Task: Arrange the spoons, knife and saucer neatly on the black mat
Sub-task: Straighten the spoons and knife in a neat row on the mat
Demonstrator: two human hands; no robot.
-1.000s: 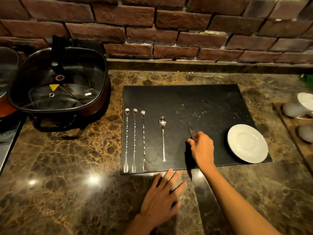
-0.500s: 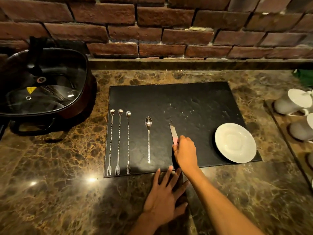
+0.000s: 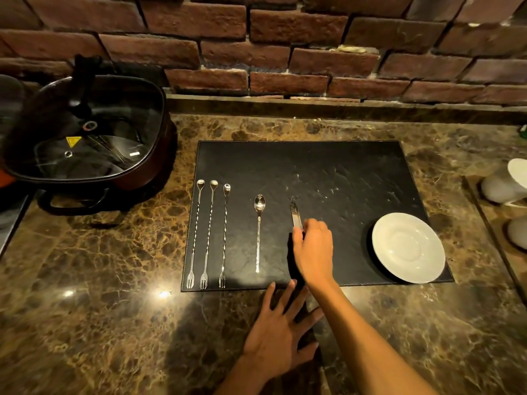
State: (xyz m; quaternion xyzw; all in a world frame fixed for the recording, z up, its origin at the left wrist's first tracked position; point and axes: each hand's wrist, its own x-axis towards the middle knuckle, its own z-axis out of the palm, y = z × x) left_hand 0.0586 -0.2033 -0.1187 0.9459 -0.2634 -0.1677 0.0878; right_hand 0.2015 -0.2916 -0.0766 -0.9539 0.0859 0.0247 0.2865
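Note:
A black mat (image 3: 328,166) lies on the marble counter. Three long twisted spoons with fork ends (image 3: 209,233) lie side by side at its left edge. A shorter spoon (image 3: 259,223) lies to their right. Beside it the knife (image 3: 295,212) points away from me, its blade showing, and my right hand (image 3: 313,249) covers and grips its handle. A white saucer (image 3: 408,246) sits at the mat's front right corner. My left hand (image 3: 281,329) rests flat on the counter just in front of the mat, fingers spread.
A dark square pot with a glass lid (image 3: 82,135) stands at the left on the counter (image 3: 99,280). White cups (image 3: 504,183) lie on a wooden tray (image 3: 484,212) at the right edge. A brick wall (image 3: 285,52) rises behind the counter.
My right hand has straightened the knife on the mat, so the blade now points straight away from me, parallel to the spoons. The left hand stays flat on the counter.

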